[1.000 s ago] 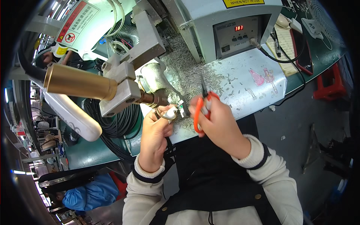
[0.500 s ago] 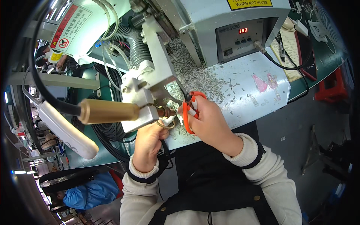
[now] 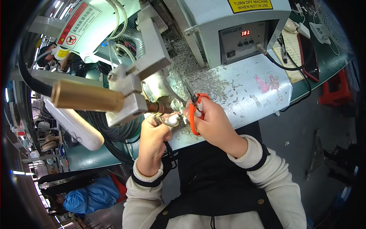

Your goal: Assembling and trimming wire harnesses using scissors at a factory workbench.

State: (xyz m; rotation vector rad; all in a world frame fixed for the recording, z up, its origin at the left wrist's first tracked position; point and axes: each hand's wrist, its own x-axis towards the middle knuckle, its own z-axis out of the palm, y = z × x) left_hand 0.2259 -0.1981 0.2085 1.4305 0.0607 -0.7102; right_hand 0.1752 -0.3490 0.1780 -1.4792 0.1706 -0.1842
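My right hand [image 3: 213, 121] is closed round orange-handled scissors [image 3: 193, 120], their dark blades pointing away from me. Its fingertips press together close to those of my left hand [image 3: 152, 139], over the near edge of the metal work plate [image 3: 244, 72]. My left hand is closed in a pinch; a white cover shows at its fingertips, and what it grips is too small and hidden to name. Just above and left of the fingertips is the tip of a brass-handled soldering iron [image 3: 89, 96], held in a metal clamp [image 3: 127, 86]. A dark cable hangs below my left hand.
Many small silvery solder pieces [image 3: 194, 72] litter the plate. A grey control box [image 3: 244, 38] with a lit red display stands behind. Black cables [image 3: 103, 129] coil at left beside a white bar-shaped housing [image 3: 72, 124]. At far left sits a person in blue [image 3: 91, 194].
The soldering iron and its clamp have shifted left and up in the picture, away from my fingertips. My hands stay close together, scissors still in the right.
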